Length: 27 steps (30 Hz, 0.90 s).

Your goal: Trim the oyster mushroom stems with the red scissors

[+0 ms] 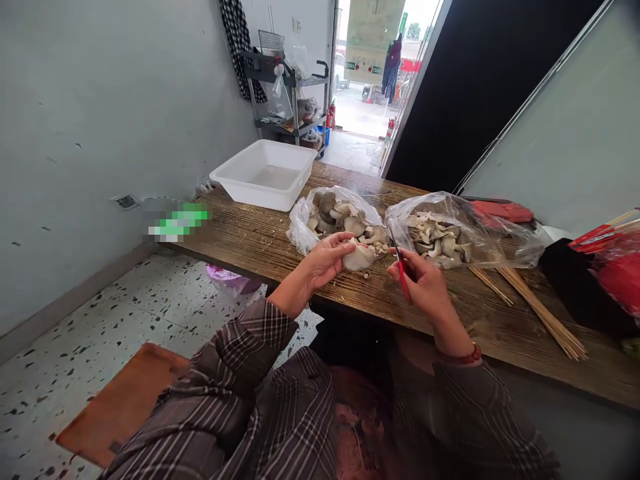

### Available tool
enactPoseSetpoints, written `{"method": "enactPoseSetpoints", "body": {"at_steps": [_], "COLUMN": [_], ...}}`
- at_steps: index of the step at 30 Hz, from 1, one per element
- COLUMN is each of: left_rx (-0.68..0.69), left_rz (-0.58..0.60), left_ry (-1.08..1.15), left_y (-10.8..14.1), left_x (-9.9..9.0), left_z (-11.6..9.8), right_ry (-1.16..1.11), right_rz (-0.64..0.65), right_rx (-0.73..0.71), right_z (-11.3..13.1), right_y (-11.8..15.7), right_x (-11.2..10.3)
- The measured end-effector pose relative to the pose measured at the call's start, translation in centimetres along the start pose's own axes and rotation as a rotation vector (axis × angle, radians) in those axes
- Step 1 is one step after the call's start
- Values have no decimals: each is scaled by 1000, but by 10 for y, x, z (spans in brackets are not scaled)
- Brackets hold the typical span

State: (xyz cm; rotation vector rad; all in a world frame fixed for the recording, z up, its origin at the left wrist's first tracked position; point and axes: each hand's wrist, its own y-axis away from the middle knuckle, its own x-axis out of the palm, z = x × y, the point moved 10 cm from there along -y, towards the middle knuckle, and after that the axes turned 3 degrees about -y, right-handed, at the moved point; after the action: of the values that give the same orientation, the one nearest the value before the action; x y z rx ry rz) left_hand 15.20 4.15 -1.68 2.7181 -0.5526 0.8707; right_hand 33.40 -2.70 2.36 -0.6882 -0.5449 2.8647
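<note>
My left hand (327, 259) pinches a pale oyster mushroom (358, 257) above the front of the wooden table. In my right hand (424, 281) is a pair of red-handled scissors (403, 275), its dark blades pointing up and away from me. The scissors are a little to the right of the mushroom, apart from it. Just behind my left hand, an open plastic bag (301, 219) is full of grey-capped oyster mushrooms (334, 210). Beyond my right hand lies a second clear bag (480, 230) with cut mushroom pieces (440, 241) in it.
A white plastic tub (270, 198) stands at the table's far left. Bamboo skewers (543, 310) lie on the right, near a black box (565, 280) and a red bundle (620, 273). A grey cart (295, 100) is by the doorway. An orange board (125, 403) rests on the floor.
</note>
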Motion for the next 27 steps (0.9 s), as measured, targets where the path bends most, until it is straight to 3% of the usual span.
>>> {"method": "enactPoseSetpoints", "body": {"at_steps": [6, 10, 13, 16, 18, 21, 25, 27], "left_rx": [41, 50, 104, 208, 257, 239, 136, 96], "left_rz": [87, 89, 9, -100, -109, -33, 79, 111], "left_ry": [-14, -19, -72, -195, -249, -195, 3, 66], "left_y": [6, 7, 7, 11, 15, 19, 23, 24], "left_x": [3, 4, -4, -14, -13, -3, 7, 9], "left_z": [0, 9, 13, 10, 8, 10, 16, 17], "right_ry": [-322, -486, -441, -222, -92, -142, -384, -402], "right_rz": [-65, -138, -198, -261, -288, -243, -64, -42], "right_rx": [217, 260, 202, 109, 58, 54, 109, 129], "right_z": [-20, -21, -15, -4, 4, 10, 15, 16], "right_y": [0, 2, 3, 3, 3, 2, -1, -2], "right_x": [28, 52, 56, 48, 44, 51, 70, 66]}}
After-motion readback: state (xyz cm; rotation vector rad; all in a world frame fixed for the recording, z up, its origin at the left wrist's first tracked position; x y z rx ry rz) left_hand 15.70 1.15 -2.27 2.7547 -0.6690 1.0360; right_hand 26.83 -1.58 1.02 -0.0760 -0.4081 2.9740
